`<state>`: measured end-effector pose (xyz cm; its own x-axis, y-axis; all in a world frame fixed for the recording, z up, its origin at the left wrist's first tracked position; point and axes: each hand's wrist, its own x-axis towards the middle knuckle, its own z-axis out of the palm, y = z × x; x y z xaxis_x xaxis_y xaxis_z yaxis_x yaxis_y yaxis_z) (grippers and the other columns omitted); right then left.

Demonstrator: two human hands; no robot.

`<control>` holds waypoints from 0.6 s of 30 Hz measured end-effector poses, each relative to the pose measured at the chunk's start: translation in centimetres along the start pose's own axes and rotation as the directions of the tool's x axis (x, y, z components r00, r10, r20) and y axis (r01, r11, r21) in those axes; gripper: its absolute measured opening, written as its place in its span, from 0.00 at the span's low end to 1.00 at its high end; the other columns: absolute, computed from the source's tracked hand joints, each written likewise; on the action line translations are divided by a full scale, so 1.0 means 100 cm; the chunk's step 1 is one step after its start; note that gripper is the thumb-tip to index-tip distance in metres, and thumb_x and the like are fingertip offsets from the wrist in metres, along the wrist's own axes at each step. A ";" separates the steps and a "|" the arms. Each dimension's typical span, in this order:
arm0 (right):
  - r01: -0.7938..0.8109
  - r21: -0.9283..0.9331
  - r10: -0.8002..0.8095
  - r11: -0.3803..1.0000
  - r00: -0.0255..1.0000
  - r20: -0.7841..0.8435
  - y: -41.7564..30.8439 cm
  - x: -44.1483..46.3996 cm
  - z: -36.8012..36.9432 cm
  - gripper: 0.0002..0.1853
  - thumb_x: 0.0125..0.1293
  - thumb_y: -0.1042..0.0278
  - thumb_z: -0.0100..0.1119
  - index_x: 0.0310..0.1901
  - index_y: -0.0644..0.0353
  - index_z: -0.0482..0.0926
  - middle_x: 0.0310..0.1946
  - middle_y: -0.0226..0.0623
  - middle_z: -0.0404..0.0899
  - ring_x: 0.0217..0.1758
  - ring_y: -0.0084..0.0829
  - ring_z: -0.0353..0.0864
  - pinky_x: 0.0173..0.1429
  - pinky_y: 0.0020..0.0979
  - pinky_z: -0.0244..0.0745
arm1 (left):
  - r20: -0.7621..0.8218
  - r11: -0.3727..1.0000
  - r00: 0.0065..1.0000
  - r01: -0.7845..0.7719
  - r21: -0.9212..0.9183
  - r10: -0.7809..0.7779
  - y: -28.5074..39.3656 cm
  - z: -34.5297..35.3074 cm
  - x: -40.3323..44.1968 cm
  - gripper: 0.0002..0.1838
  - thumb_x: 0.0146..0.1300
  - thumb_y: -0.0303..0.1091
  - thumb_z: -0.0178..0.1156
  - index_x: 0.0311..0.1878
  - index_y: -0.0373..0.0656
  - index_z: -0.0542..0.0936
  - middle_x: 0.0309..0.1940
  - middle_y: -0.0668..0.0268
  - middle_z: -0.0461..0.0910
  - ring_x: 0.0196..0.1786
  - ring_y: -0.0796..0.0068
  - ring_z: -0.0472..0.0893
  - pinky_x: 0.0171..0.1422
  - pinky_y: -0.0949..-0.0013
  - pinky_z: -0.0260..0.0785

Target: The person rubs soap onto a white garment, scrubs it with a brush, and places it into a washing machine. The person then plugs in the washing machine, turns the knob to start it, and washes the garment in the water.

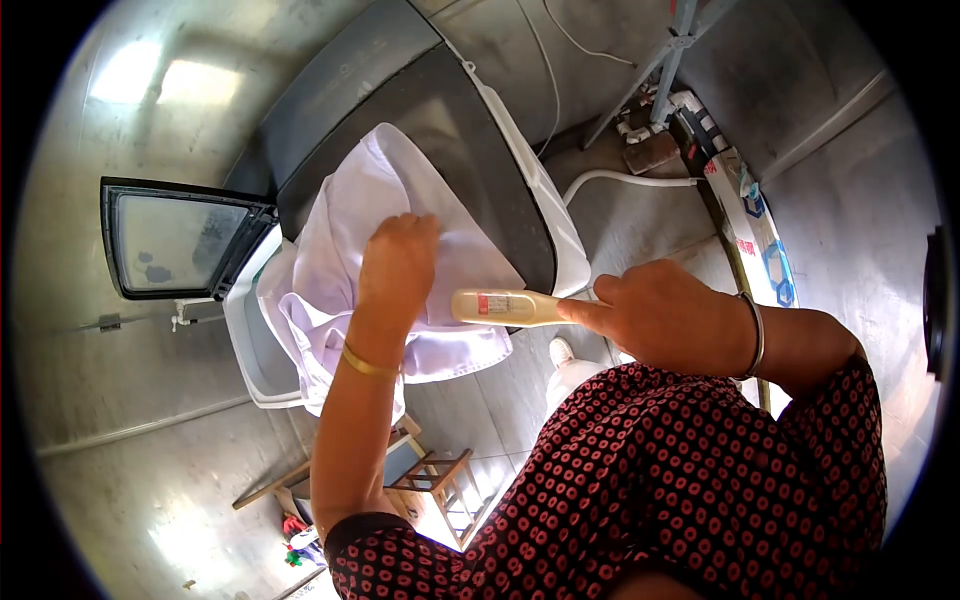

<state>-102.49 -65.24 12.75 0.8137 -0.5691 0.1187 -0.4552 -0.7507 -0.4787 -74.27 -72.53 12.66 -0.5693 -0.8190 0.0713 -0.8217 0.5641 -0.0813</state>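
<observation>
A pale lavender-white garment [345, 215] lies spread and rumpled over the dark top of a washing machine [465, 120], its folds hanging over the near edge and into the open tub. My left hand [400, 255] rests on the cloth with its fingers curled into it, holding it down. In my right hand [670, 318] is a cream-coloured scrubbing brush [500, 307], gripped by its handle. A small red-and-white label shows on the brush's back, and its bristles are hidden beneath. The brush head is over the right part of the garment; whether it touches I cannot tell.
The machine's framed lid [180, 240] stands open at the left, beside the tub's white rim [250, 345]. A white hose [630, 177] runs along the floor to the right. A wooden stool [435, 480] is at lower left, and a long printed carton [750, 225] lies by the right wall.
</observation>
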 end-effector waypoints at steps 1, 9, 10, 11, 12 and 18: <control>0.000 0.009 0.000 1.000 1.000 -0.001 0.000 0.000 0.000 0.24 0.54 0.73 0.51 0.56 0.61 0.70 0.24 0.37 0.70 0.24 0.34 0.75 0.27 0.35 0.70 | -0.023 0.992 1.000 0.015 0.124 -0.012 -0.011 0.007 0.008 0.04 0.46 0.22 0.54 0.26 0.42 0.74 0.23 0.58 0.72 0.32 0.57 0.75 0.37 0.63 0.71; -0.031 0.003 0.031 1.000 1.000 -0.003 -0.006 -0.005 0.001 0.23 0.53 0.74 0.52 0.54 0.63 0.70 0.26 0.37 0.71 0.26 0.34 0.76 0.28 0.33 0.70 | -0.005 0.971 0.997 0.074 0.227 -0.075 -0.043 0.009 0.036 0.02 0.48 0.24 0.54 0.23 0.43 0.73 0.22 0.56 0.73 0.31 0.57 0.76 0.35 0.61 0.71; -0.033 0.004 0.033 0.999 0.999 0.014 -0.006 -0.005 0.001 0.21 0.53 0.75 0.52 0.52 0.65 0.70 0.28 0.38 0.73 0.27 0.34 0.76 0.29 0.33 0.71 | 0.018 0.975 1.000 0.013 0.221 -0.017 -0.027 0.006 0.022 0.02 0.48 0.24 0.53 0.23 0.43 0.72 0.22 0.57 0.73 0.31 0.57 0.76 0.35 0.61 0.71; -0.034 0.007 0.034 0.999 0.999 0.007 -0.006 -0.005 0.002 0.21 0.53 0.75 0.52 0.52 0.65 0.70 0.28 0.38 0.73 0.27 0.34 0.76 0.29 0.33 0.71 | 0.040 0.976 0.998 -0.049 0.212 0.041 -0.013 0.003 0.012 0.03 0.47 0.24 0.53 0.22 0.42 0.72 0.22 0.57 0.73 0.31 0.57 0.76 0.35 0.60 0.71; -0.041 -0.004 0.041 0.999 0.999 -0.004 -0.006 -0.006 0.004 0.23 0.53 0.74 0.52 0.54 0.63 0.70 0.26 0.37 0.71 0.26 0.33 0.76 0.29 0.33 0.70 | 0.042 0.975 0.998 -0.055 0.217 0.047 -0.004 0.001 0.007 0.03 0.47 0.24 0.53 0.22 0.42 0.72 0.22 0.57 0.73 0.31 0.57 0.76 0.35 0.60 0.71; -0.049 -0.020 0.049 0.999 0.998 -0.026 -0.007 -0.006 0.010 0.24 0.54 0.73 0.51 0.55 0.61 0.70 0.25 0.36 0.70 0.25 0.31 0.74 0.27 0.33 0.70 | -0.029 0.961 0.995 0.100 0.259 -0.096 -0.047 0.019 0.037 0.02 0.49 0.25 0.52 0.24 0.43 0.74 0.24 0.56 0.75 0.32 0.56 0.77 0.37 0.60 0.71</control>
<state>-102.36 -64.06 12.15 0.7808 -0.6136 0.1177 -0.5019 -0.7282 -0.4668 -72.48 -78.36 11.42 -0.4887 -0.8658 0.1078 -0.8394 0.4329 -0.3286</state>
